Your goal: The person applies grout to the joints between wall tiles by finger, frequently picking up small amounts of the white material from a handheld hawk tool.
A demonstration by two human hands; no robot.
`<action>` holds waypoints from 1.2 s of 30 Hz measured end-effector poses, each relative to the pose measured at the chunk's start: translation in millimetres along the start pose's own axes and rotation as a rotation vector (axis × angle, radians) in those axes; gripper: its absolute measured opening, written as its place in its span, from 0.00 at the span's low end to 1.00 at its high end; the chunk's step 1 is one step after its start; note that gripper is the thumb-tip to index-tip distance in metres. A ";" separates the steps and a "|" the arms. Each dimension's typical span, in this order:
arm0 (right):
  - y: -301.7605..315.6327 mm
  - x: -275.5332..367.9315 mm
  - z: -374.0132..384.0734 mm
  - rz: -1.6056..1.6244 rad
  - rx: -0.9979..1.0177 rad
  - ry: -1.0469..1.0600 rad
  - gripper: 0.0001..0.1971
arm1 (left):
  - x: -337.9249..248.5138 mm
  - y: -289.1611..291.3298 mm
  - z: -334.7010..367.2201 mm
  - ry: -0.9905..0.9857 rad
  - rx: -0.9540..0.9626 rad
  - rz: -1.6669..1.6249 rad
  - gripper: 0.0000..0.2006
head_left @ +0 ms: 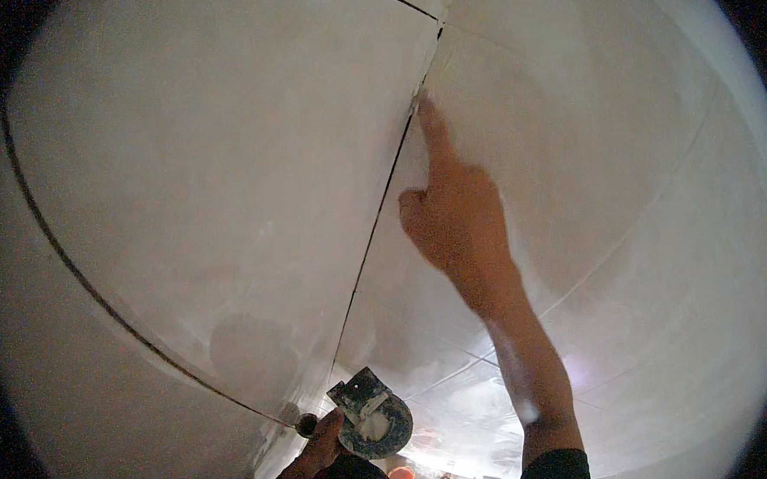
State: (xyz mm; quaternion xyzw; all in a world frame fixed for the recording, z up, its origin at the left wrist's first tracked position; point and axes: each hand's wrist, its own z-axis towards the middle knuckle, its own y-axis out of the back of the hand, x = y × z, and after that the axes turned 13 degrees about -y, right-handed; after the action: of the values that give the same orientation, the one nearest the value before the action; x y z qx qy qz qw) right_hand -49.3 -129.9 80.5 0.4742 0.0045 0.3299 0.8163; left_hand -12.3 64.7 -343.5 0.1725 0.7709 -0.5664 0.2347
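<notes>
My right hand (457,203) reaches up along the tiled wall, its index finger stretched out and its other fingers curled. The fingertip touches the seam (385,192) between two large pale tiles, where whitish paste fills part of the dark gap. Nothing shows in this hand. Low in the view, my left hand (327,435) grips a dark, round-ended holder (397,430) by its left edge. White paste (374,426) lies on the holder, whose upper end is squared off with a small hole. The grip of the left fingers is partly hidden behind it.
A dark curved-looking joint (100,298) runs down the left tile to a round dark hole (306,425) in the wall, close by my left hand. An orange bucket-like thing (401,476) sits far below on a brightly lit, cluttered floor. Paler filled joints (606,262) cross the right side.
</notes>
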 end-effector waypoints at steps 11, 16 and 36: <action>-69.7 -34.5 -63.3 -0.172 0.447 -0.125 0.41 | 7.2 -5.0 14.4 -0.074 0.076 -0.038 0.26; -78.2 -91.1 -155.1 0.233 0.530 0.000 0.28 | -6.4 1.7 10.3 -0.003 -0.045 0.323 0.26; -142.1 -125.2 -338.2 0.163 0.491 0.021 0.41 | -21.8 -20.5 0.5 -0.062 -0.029 0.374 0.22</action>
State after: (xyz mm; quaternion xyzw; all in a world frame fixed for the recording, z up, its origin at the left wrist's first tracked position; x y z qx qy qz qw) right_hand -179.6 15.6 -254.3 0.6534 0.0547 0.3887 0.6472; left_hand -5.1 58.1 -315.3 0.2919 0.7257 -0.5069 0.3622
